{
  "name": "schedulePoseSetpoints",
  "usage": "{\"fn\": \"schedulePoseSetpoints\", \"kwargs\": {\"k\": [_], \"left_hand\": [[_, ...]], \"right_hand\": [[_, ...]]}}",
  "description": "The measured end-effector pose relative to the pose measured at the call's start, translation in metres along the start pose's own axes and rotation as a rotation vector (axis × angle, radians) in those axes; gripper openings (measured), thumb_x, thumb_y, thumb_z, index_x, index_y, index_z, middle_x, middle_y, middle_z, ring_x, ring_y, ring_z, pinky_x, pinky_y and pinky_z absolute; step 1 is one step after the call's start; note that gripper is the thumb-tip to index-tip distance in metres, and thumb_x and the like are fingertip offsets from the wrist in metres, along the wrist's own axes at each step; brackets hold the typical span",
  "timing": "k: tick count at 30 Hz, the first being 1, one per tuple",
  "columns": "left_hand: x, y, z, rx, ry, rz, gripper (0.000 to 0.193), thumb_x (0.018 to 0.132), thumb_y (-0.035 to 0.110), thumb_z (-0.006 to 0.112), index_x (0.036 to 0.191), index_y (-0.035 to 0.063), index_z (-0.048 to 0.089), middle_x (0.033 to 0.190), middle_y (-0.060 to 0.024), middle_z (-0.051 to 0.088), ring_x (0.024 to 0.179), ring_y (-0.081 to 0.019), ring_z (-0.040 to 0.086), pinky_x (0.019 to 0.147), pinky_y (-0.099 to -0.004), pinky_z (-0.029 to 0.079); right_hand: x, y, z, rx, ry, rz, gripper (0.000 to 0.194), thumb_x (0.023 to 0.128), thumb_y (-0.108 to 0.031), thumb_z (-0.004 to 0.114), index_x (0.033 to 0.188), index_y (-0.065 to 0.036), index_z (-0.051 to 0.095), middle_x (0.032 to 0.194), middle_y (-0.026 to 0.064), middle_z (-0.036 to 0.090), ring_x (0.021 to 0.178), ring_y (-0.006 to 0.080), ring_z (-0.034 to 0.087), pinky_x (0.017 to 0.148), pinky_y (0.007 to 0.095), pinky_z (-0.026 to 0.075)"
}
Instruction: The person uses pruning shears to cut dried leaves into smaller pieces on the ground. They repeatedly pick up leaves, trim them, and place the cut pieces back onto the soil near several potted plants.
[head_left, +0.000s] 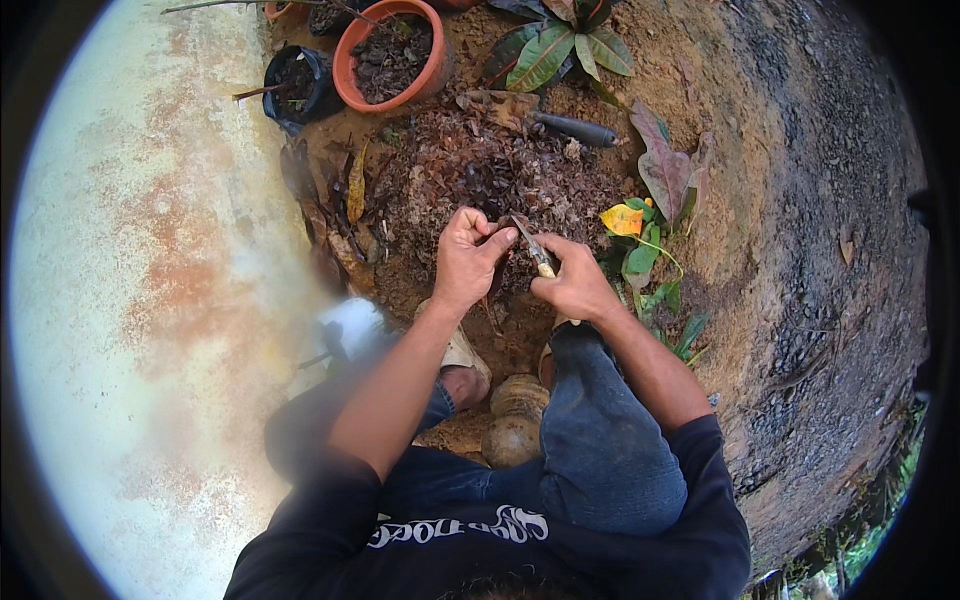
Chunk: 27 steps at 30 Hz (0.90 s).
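Observation:
My left hand (471, 259) pinches a dark brown dry leaf (498, 276) between thumb and fingers, over a mound of shredded brown leaves (487, 161). Just to its right, my right hand (577, 279) grips a pair of hand shears (535, 251) with pale handles. The blades point up and left and reach the edge of the leaf near my left thumb. Whether the blades are parted or closed is too small to tell. Part of the handles is hidden by my right fingers. Beneath my hands, the mound lies on bare brown soil.
Beyond the mound stand an orange plastic pot (433, 75) of soil and a black nursery bag (319, 94). A dark tool handle (577, 129) lies near a broad-leaved plant (551, 54). Cut green stems (643, 255) lie right, a stained pale wall (150, 300) left. A rounded object (514, 427) sits between my legs.

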<state>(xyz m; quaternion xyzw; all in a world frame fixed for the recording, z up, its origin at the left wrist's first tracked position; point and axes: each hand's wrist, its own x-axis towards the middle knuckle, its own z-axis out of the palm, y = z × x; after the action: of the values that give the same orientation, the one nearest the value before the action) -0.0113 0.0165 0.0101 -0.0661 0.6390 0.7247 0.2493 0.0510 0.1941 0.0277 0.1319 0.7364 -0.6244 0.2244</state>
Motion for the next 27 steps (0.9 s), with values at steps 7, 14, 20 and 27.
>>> {"fn": "schedulePoseSetpoints", "kwargs": {"k": [7,14,20,27], "left_hand": [[-0.003,-0.005,0.004,0.102,0.043,0.031,0.032,0.091,-0.007,0.069,0.09,0.0091,0.042,0.086,-0.0016,0.06,0.078,-0.0054,0.058,0.066,-0.0218,0.051],[-0.008,-0.006,0.017,0.069,0.135,0.019,0.035,0.089,-0.006,0.073,0.087,0.0092,0.041,0.081,0.003,0.051,0.074,-0.0026,0.049,0.066,-0.0203,0.044],[-0.005,-0.011,0.011,0.108,0.117,0.067,0.033,0.09,-0.007,0.071,0.088,0.0093,0.042,0.085,-0.001,0.059,0.076,-0.0053,0.057,0.066,-0.0218,0.051],[0.006,0.008,0.0,0.104,0.007,-0.004,0.031,0.091,-0.006,0.07,0.089,0.0088,0.043,0.085,-0.002,0.062,0.076,-0.007,0.061,0.067,-0.0219,0.053]], "right_hand": [[-0.004,0.002,0.016,0.043,0.094,0.024,0.036,0.074,-0.01,0.064,0.107,0.003,0.067,0.073,0.01,0.064,0.066,0.0155,0.057,0.065,0.0332,0.049],[-0.003,0.005,0.022,0.062,0.128,0.051,0.03,0.071,-0.013,0.067,0.096,0.004,0.067,0.074,0.0211,0.065,0.07,0.0315,0.067,0.07,0.0417,0.052],[0.0,0.006,0.019,0.047,0.105,0.055,0.036,0.07,-0.013,0.067,0.101,0.004,0.067,0.08,0.022,0.068,0.075,0.0322,0.068,0.075,0.0413,0.053],[-0.001,0.004,-0.013,-0.032,0.007,0.041,0.057,0.068,-0.013,0.067,0.122,0.003,0.061,0.098,0.0249,0.069,0.091,0.037,0.069,0.086,0.0404,0.053]]}}
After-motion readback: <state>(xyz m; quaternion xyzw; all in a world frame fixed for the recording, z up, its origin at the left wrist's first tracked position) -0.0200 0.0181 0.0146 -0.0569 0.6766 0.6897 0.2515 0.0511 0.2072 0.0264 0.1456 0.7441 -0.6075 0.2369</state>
